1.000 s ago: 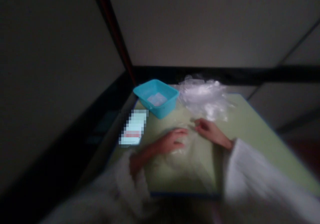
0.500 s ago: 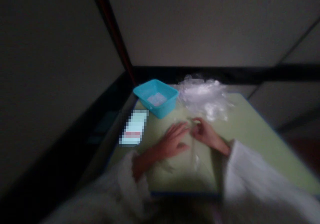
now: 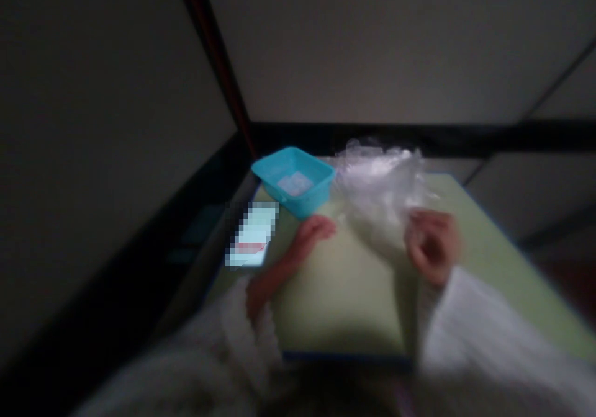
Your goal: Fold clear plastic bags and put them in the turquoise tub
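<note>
My right hand (image 3: 432,246) is blurred, its thumb and fingers pinched together at the right front of a pile of clear plastic bags (image 3: 379,178). A sheet of clear plastic runs from the pile to its fingertips, so it appears to hold a plastic bag. My left hand (image 3: 316,228) is over the table just in front of the blue plastic basket (image 3: 307,205), its fingers loosely stretched to the right with nothing seen in them. Inside the basket lies a pale, flat stack (image 3: 295,183), too blurred to name.
A lit phone (image 3: 254,234), pixelated, lies at the left edge of the pale green table (image 3: 339,305), which has a blue rim. Walls stand behind and to the left. Both forearms are in white sleeves (image 3: 470,324).
My right hand has moved right, to the bag pile. The clear plastic that lay under my hands has left the table's front part. My left hand has drawn slightly away toward the basket.
</note>
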Demonstrator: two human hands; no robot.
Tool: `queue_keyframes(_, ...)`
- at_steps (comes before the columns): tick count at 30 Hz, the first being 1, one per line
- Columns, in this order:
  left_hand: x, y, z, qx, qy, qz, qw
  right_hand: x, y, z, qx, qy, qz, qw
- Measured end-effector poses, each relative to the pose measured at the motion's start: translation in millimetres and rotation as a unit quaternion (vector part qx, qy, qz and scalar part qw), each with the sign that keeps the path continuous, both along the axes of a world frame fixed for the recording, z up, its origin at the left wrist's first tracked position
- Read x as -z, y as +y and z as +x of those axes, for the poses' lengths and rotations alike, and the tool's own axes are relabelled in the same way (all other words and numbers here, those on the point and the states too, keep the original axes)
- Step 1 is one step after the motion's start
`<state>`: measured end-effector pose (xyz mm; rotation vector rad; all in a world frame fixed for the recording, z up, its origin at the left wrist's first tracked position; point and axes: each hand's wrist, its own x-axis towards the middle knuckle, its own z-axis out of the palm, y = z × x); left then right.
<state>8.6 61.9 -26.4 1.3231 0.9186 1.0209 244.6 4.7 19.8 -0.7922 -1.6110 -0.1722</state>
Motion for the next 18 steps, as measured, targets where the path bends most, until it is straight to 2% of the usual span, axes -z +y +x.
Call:
queue_keyframes(1,-1.3,1,1,0.033,-0.024,-0.034,0.999,-1.5,-5,-1,-0.042,-0.121,-0.007,0.992)
queue_keyframes(3,-3.9,3,2,0.091,-0.064,-0.095,0.989,1.2,-9,-7,-0.078,-0.273,-0.073,0.956)
queue_keyframes(5,-5.8,5,1,0.125,-0.084,-0.133,0.98,10.4,-7,-14,-0.096,-0.366,-0.119,0.918)
queue_keyframes(8,-4.9,5,-5,0.133,-0.085,-0.148,0.976,27.2,2,-23,-0.111,-0.457,-0.156,0.869)
queue_keyframes(10,-1.3,3,-7,0.094,-0.03,-0.094,0.991,34.5,5,-26,-0.111,-0.487,-0.149,0.854)
queue_keyframes(12,3.4,1,-8,0.02,0.073,-0.002,0.997,36.6,5,-27,-0.107,-0.499,-0.116,0.852)
queue_keyframes(15,9.3,1,-9,-0.067,0.179,0.078,0.979,32.3,0,-30,-0.099,-0.503,-0.045,0.857)
queue_keyframes(18,12.4,5,-10,-0.098,0.212,0.105,0.967,25.2,-5,-32,-0.103,-0.493,0.009,0.864)
